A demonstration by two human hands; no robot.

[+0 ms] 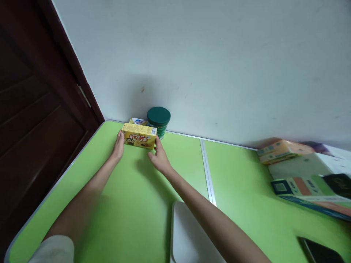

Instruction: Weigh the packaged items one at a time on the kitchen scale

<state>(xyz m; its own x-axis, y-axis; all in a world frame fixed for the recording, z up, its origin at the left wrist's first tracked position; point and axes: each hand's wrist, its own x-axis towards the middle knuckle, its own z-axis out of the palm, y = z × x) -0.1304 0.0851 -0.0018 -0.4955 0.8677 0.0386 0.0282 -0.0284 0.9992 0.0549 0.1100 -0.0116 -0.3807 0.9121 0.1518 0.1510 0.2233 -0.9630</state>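
Note:
A yellow snack box [139, 137] with red-and-white lettering sits between my two hands at the far left of the green table. My left hand [118, 147] presses against the box's left end, its fingers lying along that side. At the right end, my right hand [159, 155] grips the corner with its fingers, the thumb lower and nearer to me. Right behind the box stands a green tub [159, 118] with a dark green lid. Beside the tub, a second small yellow-and-white box [138, 121] is mostly hidden.
A pale, round-cornered flat object [189, 233] lies under my right forearm. Several boxes [301, 160] are piled at the right by the wall, and a dark phone-like object [320, 252] lies at the lower right. A metal strip [207, 170] crosses the green table [109, 215].

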